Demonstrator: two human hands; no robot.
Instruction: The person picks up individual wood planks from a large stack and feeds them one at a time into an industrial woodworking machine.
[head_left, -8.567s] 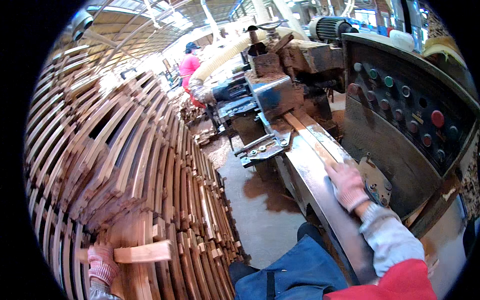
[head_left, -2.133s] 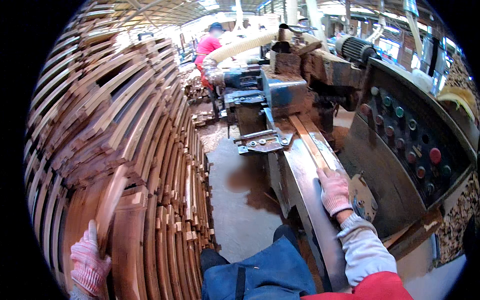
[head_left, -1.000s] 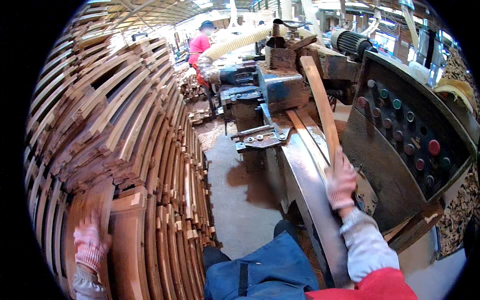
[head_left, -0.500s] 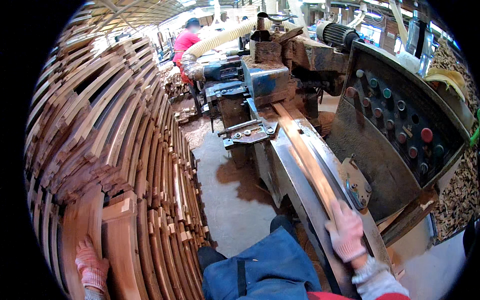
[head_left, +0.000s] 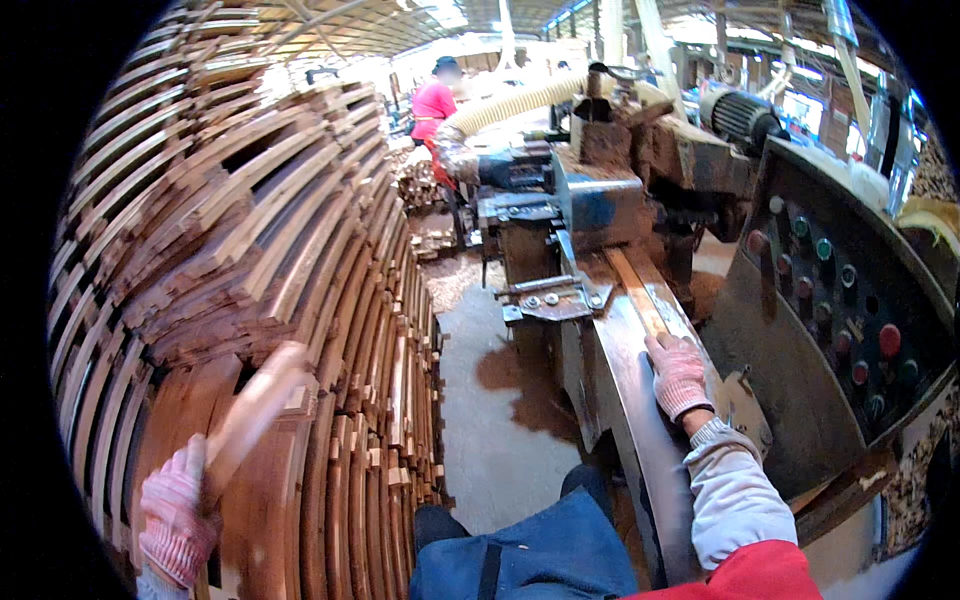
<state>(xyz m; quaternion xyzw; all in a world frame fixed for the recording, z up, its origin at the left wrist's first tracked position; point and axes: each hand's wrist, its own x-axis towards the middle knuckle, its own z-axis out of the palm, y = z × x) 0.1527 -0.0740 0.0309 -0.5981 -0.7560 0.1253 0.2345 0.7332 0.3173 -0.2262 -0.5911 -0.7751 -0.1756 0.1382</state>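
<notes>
My right hand [head_left: 680, 376], in a pale pink knit glove, is closed on the near end of a wooden strip [head_left: 634, 285]. The strip lies along the machine's metal bed [head_left: 630, 372], and its far end goes in under the blue-grey housing [head_left: 603, 205]. At the lower left my gloved left hand [head_left: 180, 512] grips one end of another wooden board [head_left: 255, 415]. That board is raised at a slant over the stack and smeared by motion.
A tall stack of curved wooden pieces [head_left: 350, 290] fills the left. Right of the bed stands a control panel [head_left: 845, 290] with several buttons. A ribbed hose [head_left: 520, 105] leads to the machine. Beyond it stands a person in a pink top [head_left: 432, 105]. Sawdust lies on the floor [head_left: 480, 410].
My right hand has pushed the strip farther along the bed, into the machine. My left hand, which lay on the stack, has taken hold of a board and lifted it. The view has shifted left.
</notes>
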